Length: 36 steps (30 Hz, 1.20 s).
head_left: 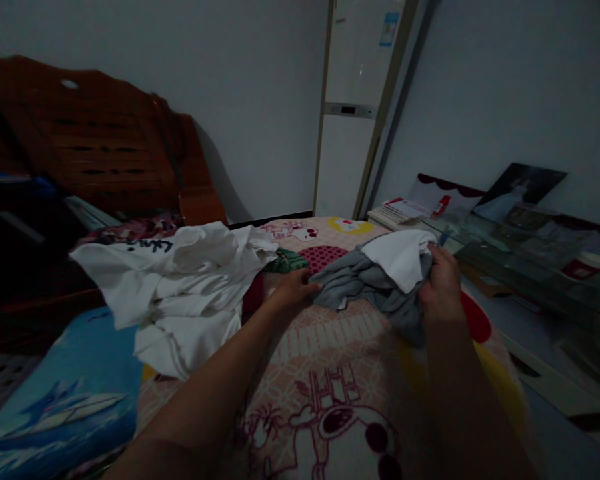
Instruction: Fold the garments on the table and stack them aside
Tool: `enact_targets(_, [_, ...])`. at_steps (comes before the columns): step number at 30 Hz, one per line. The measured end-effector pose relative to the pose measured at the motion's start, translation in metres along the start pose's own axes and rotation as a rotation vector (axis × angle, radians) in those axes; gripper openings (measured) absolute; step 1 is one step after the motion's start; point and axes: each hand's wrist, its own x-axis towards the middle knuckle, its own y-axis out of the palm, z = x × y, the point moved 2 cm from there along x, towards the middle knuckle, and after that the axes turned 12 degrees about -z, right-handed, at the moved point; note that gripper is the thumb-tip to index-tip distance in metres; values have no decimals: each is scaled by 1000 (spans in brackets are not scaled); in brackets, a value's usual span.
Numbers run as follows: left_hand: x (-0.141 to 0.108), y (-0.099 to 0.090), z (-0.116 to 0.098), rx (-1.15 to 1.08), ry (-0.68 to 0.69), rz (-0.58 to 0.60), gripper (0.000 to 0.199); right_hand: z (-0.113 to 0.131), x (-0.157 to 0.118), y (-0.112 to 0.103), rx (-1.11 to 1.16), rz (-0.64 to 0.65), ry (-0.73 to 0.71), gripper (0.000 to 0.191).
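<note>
A grey and white garment (pixel 365 277), bunched up, spans between my two hands above the patterned bedding. My right hand (pixel 441 280) grips its right end, where a white part folds over the grey. At the left tip of the grey cloth, my left hand (pixel 295 288) has its thumb and fingers closed on the edge. A small white tag (pixel 342 304) shows on the grey part. Left of my left hand lies a heap of white clothing (pixel 190 287) with dark lettering. A piece of green cloth (pixel 286 261) sticks out between the heap and my left hand.
The bedding (pixel 330 340) is pink with cartoon figures. A blue cushion-like item (pixel 70 400) with a boat picture lies at lower left. A carved wooden seat (pixel 105 140) stands behind. At right is a glass-topped table (pixel 510 247) with papers and a picture. A tall white cabinet-like appliance (pixel 347 160) stands behind.
</note>
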Motion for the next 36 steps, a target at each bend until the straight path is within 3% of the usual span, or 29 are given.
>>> enact_targets(3, [-9,16,2,60,-5,62,28,1,-6,4,-24,25,-6,20])
enact_targets(7, [-16,22,-6,-88,-147,132,16,6,-14,8,-98,152,-25,17])
enact_targets(10, [-7,2,-19,-266,-194,-82,15,14,-17,8,-131,216,-48,19])
enact_targets(13, [5,-31,-35,-389,-167,-386,15,23,-18,6,-135,212,-91,19])
enact_targets(15, [9,-51,-49,-451,-126,-509,15,30,-20,7,-144,220,-117,19])
enact_targets(18, [4,-70,-78,-583,26,-592,18,43,-32,12,-156,315,-86,21])
enact_targets(22, [-22,-78,-121,-635,375,-715,16,61,-61,24,-138,491,59,21])
enact_targets(25, [-44,-82,-146,-486,662,-846,11,73,-75,28,-87,496,106,19])
enact_targets(28, [-55,-86,-156,-234,894,-977,17,77,-75,26,-57,501,84,24])
enact_targets(30, [-52,-88,-153,-21,948,-964,35,75,-70,23,-102,542,55,28])
enact_targets(32, [-40,-89,-142,212,859,-837,55,69,-66,20,-234,651,27,28])
enact_targets(34, [-26,-89,-124,448,683,-623,70,59,-66,20,-432,862,28,26])
enact_targets(36, [-14,-85,-102,668,516,-320,75,45,-72,23,-627,1119,49,23])
